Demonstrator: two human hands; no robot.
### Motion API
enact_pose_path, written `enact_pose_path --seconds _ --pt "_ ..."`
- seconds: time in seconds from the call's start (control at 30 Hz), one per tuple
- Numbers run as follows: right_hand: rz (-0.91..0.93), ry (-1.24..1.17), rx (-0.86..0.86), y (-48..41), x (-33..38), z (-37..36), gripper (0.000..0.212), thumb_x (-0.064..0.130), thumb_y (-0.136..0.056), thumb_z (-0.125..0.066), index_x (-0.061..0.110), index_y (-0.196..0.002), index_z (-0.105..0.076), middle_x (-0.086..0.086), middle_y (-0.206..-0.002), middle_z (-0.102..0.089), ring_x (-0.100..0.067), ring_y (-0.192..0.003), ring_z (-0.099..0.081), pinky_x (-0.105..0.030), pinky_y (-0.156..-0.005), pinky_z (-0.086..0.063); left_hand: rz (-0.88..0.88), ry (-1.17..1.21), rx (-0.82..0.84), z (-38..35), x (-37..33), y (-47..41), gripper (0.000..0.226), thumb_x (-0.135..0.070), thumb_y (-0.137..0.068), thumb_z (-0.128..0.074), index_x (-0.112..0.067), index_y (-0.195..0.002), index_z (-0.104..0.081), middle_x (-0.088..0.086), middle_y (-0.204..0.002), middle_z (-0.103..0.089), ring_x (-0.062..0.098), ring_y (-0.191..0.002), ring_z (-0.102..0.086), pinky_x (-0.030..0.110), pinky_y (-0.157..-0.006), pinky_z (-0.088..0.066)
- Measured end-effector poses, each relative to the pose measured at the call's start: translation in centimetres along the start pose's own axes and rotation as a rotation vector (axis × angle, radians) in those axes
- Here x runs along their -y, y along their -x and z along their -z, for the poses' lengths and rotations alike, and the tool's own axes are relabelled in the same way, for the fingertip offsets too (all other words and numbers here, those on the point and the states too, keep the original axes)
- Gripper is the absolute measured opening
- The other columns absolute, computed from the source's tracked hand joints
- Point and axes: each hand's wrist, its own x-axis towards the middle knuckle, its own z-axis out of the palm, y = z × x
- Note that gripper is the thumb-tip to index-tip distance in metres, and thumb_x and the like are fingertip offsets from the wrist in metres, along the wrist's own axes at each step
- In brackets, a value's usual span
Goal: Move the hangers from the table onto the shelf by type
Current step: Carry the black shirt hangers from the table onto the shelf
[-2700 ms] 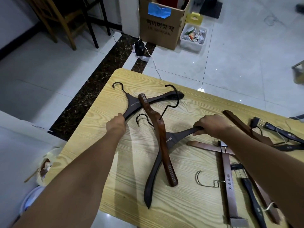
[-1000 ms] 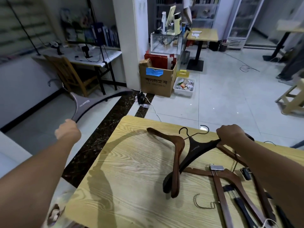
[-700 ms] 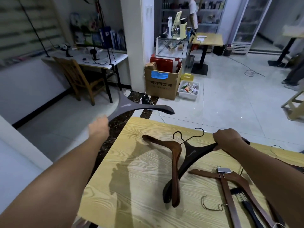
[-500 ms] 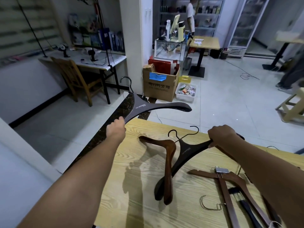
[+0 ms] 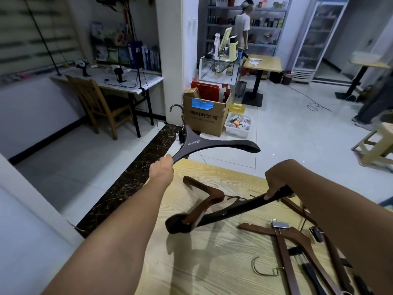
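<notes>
Gripping one arm end of a black hanger [image 5: 204, 143], the left hand [image 5: 162, 169] is seen with its fingers curled round the wood, raised off the near left edge of the table [image 5: 212, 269]. The hanger is held out beyond the hand, its metal hook pointed up and away from the grip and its free arm stretched out to the right of it.

A second black hanger [image 5: 234, 209] is clasped at its upper arm end by the right hand [image 5: 276, 180], the fingers wrapped over it. From that grip the hanger slopes down and to the left. Its lower end is blurred, so whether it touches the table cannot be told.

A brown wooden hanger [image 5: 207, 189] is crossed with it, left of the right hand's grip and over the table. Below that grip, brown clip hangers [image 5: 284, 250] are laid on the table, partly hidden by the right forearm, with a silver hook [image 5: 261, 270] beside them. Beyond the left hand's hanger a cardboard box [image 5: 204, 120] is seen on the floor.
</notes>
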Motion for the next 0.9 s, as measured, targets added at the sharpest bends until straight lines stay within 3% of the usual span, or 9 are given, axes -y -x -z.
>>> enact_pose_path --seconds 0.1,0.4,0.57,0.67,0.73,0.9 --pt "0.062 -0.037 0.028 0.1 -1.0 -0.6 0.038 0.057 -0.088 -0.055 0.026 -0.068 -0.064 0.013 -0.035 -0.054 0.002 -0.029 -0.05 -0.02 -0.054 -0.041 0.023 0.004 -0.004 0.5 -0.4 0.2 0.024 -0.01 -0.096 -0.047 -0.005 -0.119 -0.043 0.015 -0.122 -0.056 0.034 -0.111 -0.057 0.039 -0.084 -0.045" --pt "0.228 -0.165 -0.09 -1.1 -2.9 -2.8 0.033 0.048 -0.086 -0.064 0.022 -0.066 -0.065 0.01 -0.034 -0.054 -0.001 -0.029 -0.05 -0.014 -0.039 -0.041 0.028 -0.017 -0.006 0.8 -2.1 1.2 0.025 -0.012 -0.096 -0.046 -0.005 -0.12 -0.041 0.016 -0.122 -0.055 0.034 -0.11 -0.057 0.04 -0.083 -0.045" --pt "0.258 -0.214 -0.241 -2.0 -4.0 -4.0 0.031 0.05 -0.083 -0.067 0.02 -0.077 -0.066 0.014 -0.031 -0.05 0.001 -0.026 -0.047 -0.028 -0.064 -0.05 0.027 -0.041 -0.027 1.0 -2.9 1.8 0.025 -0.012 -0.096 -0.047 -0.005 -0.119 -0.042 0.016 -0.121 -0.056 0.035 -0.109 -0.058 0.04 -0.083 -0.044" --pt "0.289 -0.269 -0.302 -3.0 -4.4 -5.2 0.034 0.059 -0.076 -0.069 0.026 -0.066 -0.063 0.009 -0.033 -0.052 -0.009 -0.036 -0.052 -0.028 -0.065 -0.05 0.024 -0.047 -0.043 1.2 -3.6 2.2 0.023 -0.014 -0.096 -0.048 -0.005 -0.117 -0.043 0.016 -0.119 -0.057 0.034 -0.108 -0.058 0.039 -0.082 -0.045" --pt "0.296 -0.26 -0.349 -3.4 -4.3 -6.1 0.038 0.064 -0.074 -0.067 0.026 -0.069 -0.064 0.007 -0.041 -0.056 -0.015 -0.045 -0.054 -0.026 -0.063 -0.047 0.021 -0.048 -0.052 1.4 -4.1 2.5 0.023 -0.014 -0.096 -0.048 -0.005 -0.117 -0.043 0.016 -0.119 -0.056 0.034 -0.107 -0.058 0.039 -0.081 -0.045" --pt "0.249 -0.297 -0.486 -3.8 -3.5 -8.0 0.061 0.079 -0.075 -0.048 0.028 -0.101 -0.067 0.002 -0.094 -0.069 -0.017 -0.085 -0.065 -0.029 -0.071 -0.045 0.057 -0.07 -0.087 2.4 -4.5 3.6 0.025 -0.015 -0.096 -0.048 -0.006 -0.119 -0.043 0.015 -0.121 -0.055 0.033 -0.108 -0.057 0.039 -0.083 -0.045"
